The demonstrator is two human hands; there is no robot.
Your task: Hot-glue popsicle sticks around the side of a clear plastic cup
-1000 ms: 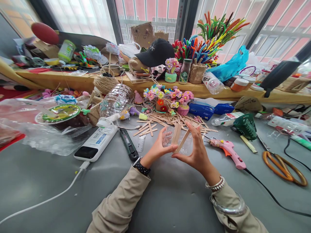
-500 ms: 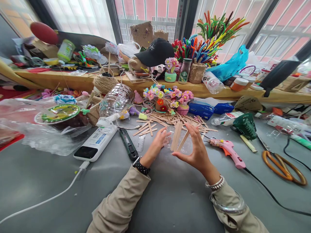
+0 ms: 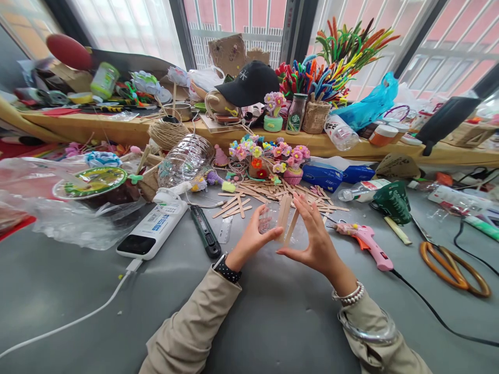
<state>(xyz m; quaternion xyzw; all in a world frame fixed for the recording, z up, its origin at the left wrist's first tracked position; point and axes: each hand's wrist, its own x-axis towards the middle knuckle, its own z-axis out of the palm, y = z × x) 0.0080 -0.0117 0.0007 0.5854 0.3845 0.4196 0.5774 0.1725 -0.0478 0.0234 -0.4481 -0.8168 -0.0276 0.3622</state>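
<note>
Converging from the near edge over the grey worktop [image 3: 273,322], the left hand [image 3: 255,236] and right hand [image 3: 317,244] face each other, thumbs spread from fingers; whether either grips cannot be told. Between them are pale wooden sticks [image 3: 284,215], one slanting beside the right fingers, nearer than the scattered pile [image 3: 253,192].

The flat sticks [image 3: 284,214] between the hands are pale, smooth, matt wood. Beneath them the grey desk [image 3: 273,317] has a smooth finish with a soft sheen. The glue gun [image 3: 372,248] is pink plastic; the scissors [image 3: 448,270] pair metal blades with glossy, amber-brown handles. Clear, shiny plastic forms the ribbed bottle [image 3: 189,158] and the crinkled bag [image 3: 81,223]. The twine [image 3: 167,135] looks rough and fibrous, the sleeves [image 3: 191,324] matt, creased cloth, the bangle [image 3: 368,332] polished metal.
</note>
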